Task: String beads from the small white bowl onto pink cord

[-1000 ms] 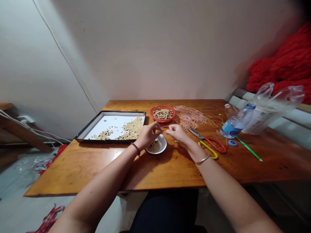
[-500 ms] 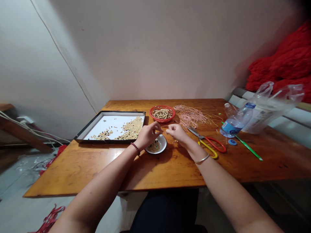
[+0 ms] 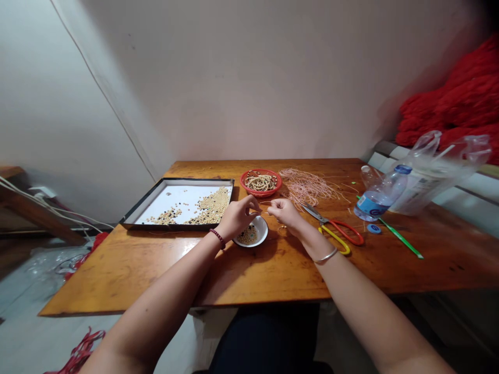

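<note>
A thin pink cord (image 3: 265,202) stretches across the small gap between my two hands. My left hand (image 3: 237,217) is closed in a pinch at one end of it, over the rim of a small white bowl (image 3: 264,235). Pale and dark beads (image 3: 248,236) lie in that bowl. On the right, the fingers of my right hand (image 3: 286,213) are curled shut on the cord. Any bead between the fingertips is too small to make out. Just below my right hand, a short bit of beaded cord (image 3: 282,227) rests on the wooden table (image 3: 249,283).
A black-rimmed tray (image 3: 177,227) of loose beads lies left. Behind my hands stand a red basket (image 3: 244,188) of beaded strands and a pile of pink cords (image 3: 306,187). Scissors (image 3: 343,231), a water bottle (image 3: 376,200) and a green stick (image 3: 401,239) lie right.
My hands hold almost the same pose over the bowl. The view shifts very slightly, and the cord between the hands shows a little more clearly.
</note>
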Available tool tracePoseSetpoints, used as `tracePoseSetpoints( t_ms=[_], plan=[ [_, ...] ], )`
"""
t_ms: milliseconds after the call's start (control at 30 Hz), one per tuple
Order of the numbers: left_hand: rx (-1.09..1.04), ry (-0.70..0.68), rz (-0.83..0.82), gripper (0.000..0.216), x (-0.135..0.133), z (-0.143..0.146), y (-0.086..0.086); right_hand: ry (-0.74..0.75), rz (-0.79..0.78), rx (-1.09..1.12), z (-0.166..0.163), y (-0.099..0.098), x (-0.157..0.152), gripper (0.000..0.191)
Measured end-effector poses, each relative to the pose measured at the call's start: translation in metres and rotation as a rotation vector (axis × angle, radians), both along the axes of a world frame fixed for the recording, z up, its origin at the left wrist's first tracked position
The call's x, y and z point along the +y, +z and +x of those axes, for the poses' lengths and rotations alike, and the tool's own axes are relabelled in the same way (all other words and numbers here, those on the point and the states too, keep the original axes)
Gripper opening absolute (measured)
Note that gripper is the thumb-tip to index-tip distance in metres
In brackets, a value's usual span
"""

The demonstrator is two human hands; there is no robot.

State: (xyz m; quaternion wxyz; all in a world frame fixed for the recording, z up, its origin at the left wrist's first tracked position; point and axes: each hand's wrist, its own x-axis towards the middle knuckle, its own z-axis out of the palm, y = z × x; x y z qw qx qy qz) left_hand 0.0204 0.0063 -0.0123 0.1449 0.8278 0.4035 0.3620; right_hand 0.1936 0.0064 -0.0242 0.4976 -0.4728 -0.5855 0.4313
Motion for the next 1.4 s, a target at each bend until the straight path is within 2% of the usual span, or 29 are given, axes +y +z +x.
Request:
tracePoseSetpoints(
  t_ms=[467,833,1167,1400],
  plan=[
    [-0.005,-0.019,-0.005,0.010,-0.0007,0.0007,0.0002,0.008,0.001,-0.026,-0.0018,-0.0042,0.0021,0.029],
    [-0.043,0.001,-0.022,0.010,0.0022,-0.0008,-0.0022,0.018,-0.035,0.082,-0.0005,0.0018,0.0005,0.026],
    [-0.142,-0.068,-0.096,0.009,0.0012,0.0021,-0.0014,0.012,-0.002,0.079,0.0003,-0.0010,0.0029,0.028],
    [-0.115,-0.041,-0.091,0.011,0.0004,0.0014,0.0021,-0.002,0.016,0.063,0.0013,0.0019,0.0018,0.028]
  ],
)
